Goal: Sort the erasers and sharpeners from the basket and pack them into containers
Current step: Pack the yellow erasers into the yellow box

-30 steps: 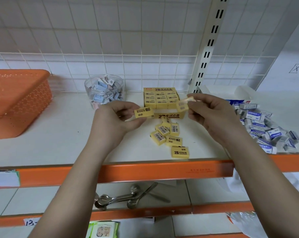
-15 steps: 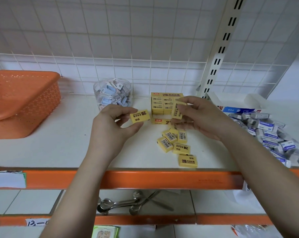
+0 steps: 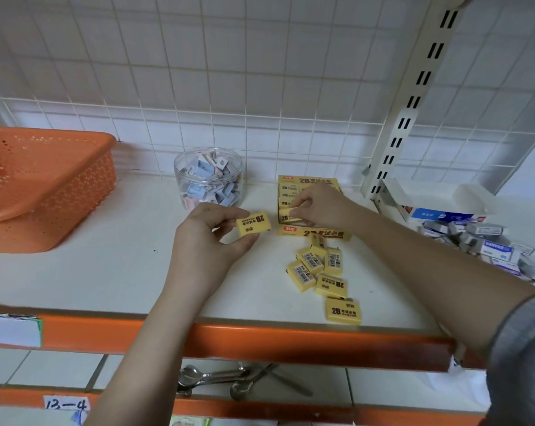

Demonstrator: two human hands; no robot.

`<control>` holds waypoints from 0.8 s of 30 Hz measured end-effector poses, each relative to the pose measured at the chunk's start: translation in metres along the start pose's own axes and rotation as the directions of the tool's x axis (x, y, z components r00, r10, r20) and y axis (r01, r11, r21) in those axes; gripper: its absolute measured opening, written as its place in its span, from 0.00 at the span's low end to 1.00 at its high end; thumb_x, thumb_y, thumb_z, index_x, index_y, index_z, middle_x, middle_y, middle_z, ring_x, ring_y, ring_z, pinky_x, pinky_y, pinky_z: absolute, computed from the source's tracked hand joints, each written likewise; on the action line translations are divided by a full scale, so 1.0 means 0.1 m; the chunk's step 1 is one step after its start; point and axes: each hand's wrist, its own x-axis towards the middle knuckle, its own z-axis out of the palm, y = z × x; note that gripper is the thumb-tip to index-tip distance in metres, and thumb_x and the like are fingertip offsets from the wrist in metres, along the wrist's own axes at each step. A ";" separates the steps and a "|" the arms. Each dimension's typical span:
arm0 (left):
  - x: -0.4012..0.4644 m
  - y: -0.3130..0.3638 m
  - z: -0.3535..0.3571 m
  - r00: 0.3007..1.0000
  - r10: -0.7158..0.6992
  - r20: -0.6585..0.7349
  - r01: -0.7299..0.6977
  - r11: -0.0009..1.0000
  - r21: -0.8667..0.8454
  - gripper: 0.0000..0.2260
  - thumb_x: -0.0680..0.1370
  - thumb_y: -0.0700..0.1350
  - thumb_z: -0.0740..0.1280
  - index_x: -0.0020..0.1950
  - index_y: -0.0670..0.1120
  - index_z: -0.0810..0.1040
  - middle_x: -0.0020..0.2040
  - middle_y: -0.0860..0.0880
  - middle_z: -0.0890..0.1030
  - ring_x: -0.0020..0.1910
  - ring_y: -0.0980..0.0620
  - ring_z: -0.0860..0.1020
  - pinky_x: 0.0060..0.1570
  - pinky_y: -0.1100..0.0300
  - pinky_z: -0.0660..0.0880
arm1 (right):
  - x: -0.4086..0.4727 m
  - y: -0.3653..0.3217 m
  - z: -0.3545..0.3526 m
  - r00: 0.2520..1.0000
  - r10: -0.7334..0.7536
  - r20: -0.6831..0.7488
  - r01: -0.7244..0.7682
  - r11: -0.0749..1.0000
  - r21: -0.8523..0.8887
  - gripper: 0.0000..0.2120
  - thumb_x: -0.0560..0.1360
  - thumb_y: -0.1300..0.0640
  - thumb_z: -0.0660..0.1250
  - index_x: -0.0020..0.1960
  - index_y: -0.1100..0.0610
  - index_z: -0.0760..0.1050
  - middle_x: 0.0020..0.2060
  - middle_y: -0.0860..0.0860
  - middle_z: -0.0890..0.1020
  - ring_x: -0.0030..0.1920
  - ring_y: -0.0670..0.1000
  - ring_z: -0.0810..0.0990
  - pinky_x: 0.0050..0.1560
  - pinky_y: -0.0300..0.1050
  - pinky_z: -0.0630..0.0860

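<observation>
The left hand (image 3: 204,241) pinches a yellow eraser (image 3: 253,223) between thumb and fingertips, holding it above the shelf (image 3: 106,272) just left of the yellow box (image 3: 309,207). The right hand (image 3: 318,207) reaches into that box, its fingers curled round a second eraser (image 3: 286,214) at the box's front row. The box stands open near the shelf's back edge, with rows of erasers packed inside.

In front of the box, toward the front edge, lies a loose cluster of yellow erasers (image 3: 320,275), some showing barcodes, some touching each other. Left of the box, by the back edge, stands a clear tub (image 3: 209,179) filled with small blue and pink pieces. An orange basket (image 3: 45,186) sits at the left end. At the right end a pile of blue-and-white erasers (image 3: 487,244) lies in front of an open white carton (image 3: 432,204).
</observation>
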 end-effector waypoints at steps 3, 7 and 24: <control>0.02 -0.03 0.00 1.000 0.005 -0.003 -0.005 1.000 0.012 0.16 0.66 0.39 0.77 0.43 0.59 0.78 0.45 0.51 0.79 0.43 0.53 0.77 0.51 0.57 0.77 | 0.00 0.01 0.06 0.999 -0.004 -0.043 0.004 1.000 -0.007 0.07 0.75 0.58 0.70 0.51 0.59 0.81 0.47 0.53 0.83 0.49 0.52 0.82 0.54 0.44 0.76; 0.06 -0.06 -0.01 1.000 -0.003 -0.003 0.003 0.999 0.035 0.17 0.66 0.40 0.77 0.43 0.60 0.78 0.45 0.54 0.79 0.42 0.58 0.77 0.48 0.66 0.76 | 0.01 0.09 0.13 0.982 0.047 -0.181 -0.038 0.998 0.055 0.10 0.72 0.56 0.72 0.34 0.57 0.76 0.40 0.60 0.83 0.41 0.54 0.82 0.42 0.43 0.77; 0.09 -0.06 -0.01 0.988 -0.128 0.088 0.141 0.976 -0.164 0.15 0.68 0.32 0.73 0.46 0.51 0.81 0.38 0.48 0.82 0.36 0.59 0.77 0.44 0.67 0.76 | -0.12 0.08 0.14 0.942 0.020 -0.335 0.025 0.991 0.131 0.04 0.73 0.56 0.71 0.42 0.56 0.81 0.35 0.46 0.80 0.36 0.41 0.77 0.32 0.28 0.69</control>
